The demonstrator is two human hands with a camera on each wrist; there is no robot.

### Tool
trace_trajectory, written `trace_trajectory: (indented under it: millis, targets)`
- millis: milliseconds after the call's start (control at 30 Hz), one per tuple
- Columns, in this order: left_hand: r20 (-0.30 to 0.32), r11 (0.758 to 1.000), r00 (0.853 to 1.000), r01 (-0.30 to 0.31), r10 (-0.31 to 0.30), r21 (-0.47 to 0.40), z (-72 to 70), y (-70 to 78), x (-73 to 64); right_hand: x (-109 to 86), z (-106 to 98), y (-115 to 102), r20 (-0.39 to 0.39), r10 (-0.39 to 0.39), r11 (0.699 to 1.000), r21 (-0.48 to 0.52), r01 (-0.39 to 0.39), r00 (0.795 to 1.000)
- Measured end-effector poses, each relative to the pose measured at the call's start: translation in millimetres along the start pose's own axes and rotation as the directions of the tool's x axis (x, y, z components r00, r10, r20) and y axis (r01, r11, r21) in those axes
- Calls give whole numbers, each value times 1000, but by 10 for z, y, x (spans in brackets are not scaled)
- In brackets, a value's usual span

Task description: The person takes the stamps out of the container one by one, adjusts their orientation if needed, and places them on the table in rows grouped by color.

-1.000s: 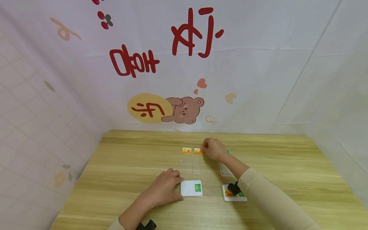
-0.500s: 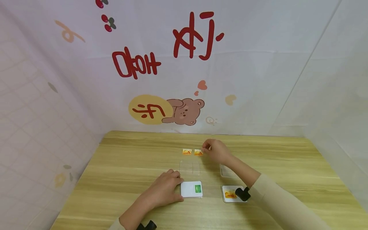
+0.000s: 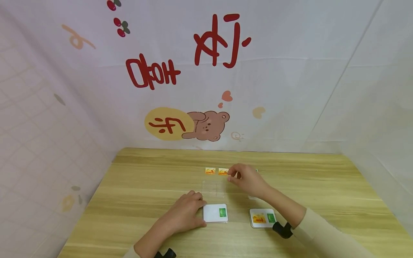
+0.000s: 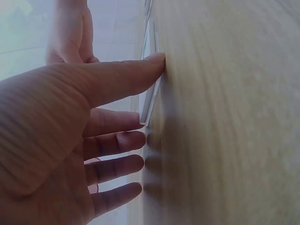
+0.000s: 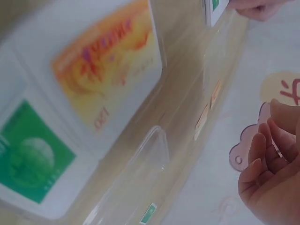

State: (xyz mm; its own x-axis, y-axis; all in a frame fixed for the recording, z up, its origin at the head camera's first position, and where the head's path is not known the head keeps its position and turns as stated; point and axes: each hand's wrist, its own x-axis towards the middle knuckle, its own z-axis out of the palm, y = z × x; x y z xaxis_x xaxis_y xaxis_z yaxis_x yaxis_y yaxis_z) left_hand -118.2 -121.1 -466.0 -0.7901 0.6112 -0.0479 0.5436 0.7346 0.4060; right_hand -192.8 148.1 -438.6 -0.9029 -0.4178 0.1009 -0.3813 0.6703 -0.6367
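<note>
In the head view my left hand [image 3: 188, 211] holds a white card [image 3: 211, 213] on the table by its left end, thumb on the near edge and index finger at the far corner. The card bears one green stamp [image 3: 222, 212]. My right hand [image 3: 248, 179] hovers beside an orange stamp [image 3: 223, 171], thumb and index fingertips apart. No object shows between its loosely bent fingers in the right wrist view. Another orange stamp [image 3: 210, 171] lies just left of that one.
A clear plastic sleeve [image 3: 213, 189] lies beyond the white card. To the right rests a second card [image 3: 259, 218] with orange and green stamps. Another clear case [image 5: 159, 140] and a small green stamp [image 5: 148, 213] are partly behind my right hand in the head view.
My right hand has drawn slightly back toward me from the orange stamp, its thumb and index finger parting. The left hand and the white card have stayed put.
</note>
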Motion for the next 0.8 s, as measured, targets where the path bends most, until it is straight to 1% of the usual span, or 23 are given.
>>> trace_trajectory:
  millis: [133, 267, 467, 667, 800]
  targets:
    - [-6, 1000, 1000, -4, 4, 10, 6, -8, -1, -96, 25, -55, 3, -39, 999, 17, 39, 999]
    - [-13, 1000, 1000, -13, 14, 21, 6, -15, 8, -188, 62, -96, 20, -57, 998, 10, 56, 998]
    - [-21, 999, 1000, -18, 19, 33, 8, -26, 31, -303, 126, -169, 89, -76, 997, -20, 78, 993]
    - [-24, 999, 1000, -18, 19, 32, 14, -40, 40, -366, 224, -195, 144, -135, 988, -59, 145, 980]
    - [-17, 1000, 1000, -17, 17, 24, 23, -40, 34, -400, 300, -185, 185, -155, 980, -96, 175, 970]
